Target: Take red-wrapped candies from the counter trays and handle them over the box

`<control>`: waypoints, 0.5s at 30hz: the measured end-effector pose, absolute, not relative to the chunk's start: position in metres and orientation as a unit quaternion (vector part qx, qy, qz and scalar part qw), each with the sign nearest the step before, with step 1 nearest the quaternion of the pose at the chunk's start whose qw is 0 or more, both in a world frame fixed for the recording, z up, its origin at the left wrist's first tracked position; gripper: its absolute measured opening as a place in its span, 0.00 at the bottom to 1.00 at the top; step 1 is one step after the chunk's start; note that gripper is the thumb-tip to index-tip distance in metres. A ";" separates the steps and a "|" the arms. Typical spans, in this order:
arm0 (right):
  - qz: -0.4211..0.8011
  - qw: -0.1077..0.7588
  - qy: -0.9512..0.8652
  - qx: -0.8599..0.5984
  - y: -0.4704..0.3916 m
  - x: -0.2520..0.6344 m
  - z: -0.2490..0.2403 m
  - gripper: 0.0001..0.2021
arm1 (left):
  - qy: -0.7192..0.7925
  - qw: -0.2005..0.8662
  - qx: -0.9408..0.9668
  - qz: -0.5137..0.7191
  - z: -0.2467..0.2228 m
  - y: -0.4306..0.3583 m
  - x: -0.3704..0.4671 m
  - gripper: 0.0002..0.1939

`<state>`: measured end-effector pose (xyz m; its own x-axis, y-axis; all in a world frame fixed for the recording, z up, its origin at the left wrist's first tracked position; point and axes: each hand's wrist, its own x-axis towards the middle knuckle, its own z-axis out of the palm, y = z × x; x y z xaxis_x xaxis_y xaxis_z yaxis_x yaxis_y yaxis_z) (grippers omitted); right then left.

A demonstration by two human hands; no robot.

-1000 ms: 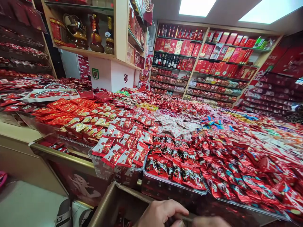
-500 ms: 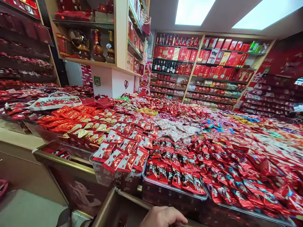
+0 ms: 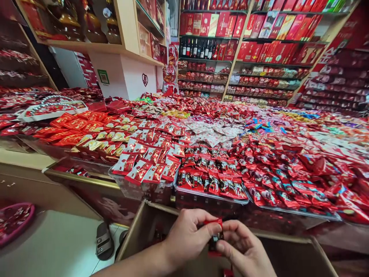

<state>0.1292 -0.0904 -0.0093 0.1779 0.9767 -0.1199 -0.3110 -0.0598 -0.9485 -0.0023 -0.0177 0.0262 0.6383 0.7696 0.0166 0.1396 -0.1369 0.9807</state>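
Over an open cardboard box, my left hand and my right hand pinch a small red and black candy packet between thumbs and fingers. The packet is upright, its middle partly covered by my fingertips. Beyond the hands, a clear bin holds rows of similar red and black packets. To its left stands a bin of red and white packets. A few dark red items lie low in the box, too dim to make out.
Many heaped packets cover the counter. A gold-edged drawer or panel stands at left. On the floor are a pink basin and a sandal. Stocked shelves line the back.
The view has tilted down. My left hand has risen further into view, and my right hand has appeared. The red and black packet now shows between them.
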 end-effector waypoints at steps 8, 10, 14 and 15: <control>0.543 0.643 -0.243 -0.483 -0.091 0.125 0.005 0.11 | 0.309 0.678 0.601 0.290 0.021 -0.017 0.001 0.15; 0.524 0.646 -0.250 -0.495 -0.092 0.126 0.000 0.11 | 0.299 0.683 0.608 0.274 0.022 -0.018 0.000 0.15; 0.434 0.633 -0.341 -0.542 -0.094 0.132 -0.014 0.10 | 0.325 0.605 0.669 0.284 0.025 -0.018 -0.002 0.12; 0.391 0.631 -0.390 -0.545 -0.095 0.133 -0.019 0.10 | 0.335 0.589 0.675 0.293 0.025 -0.018 -0.002 0.11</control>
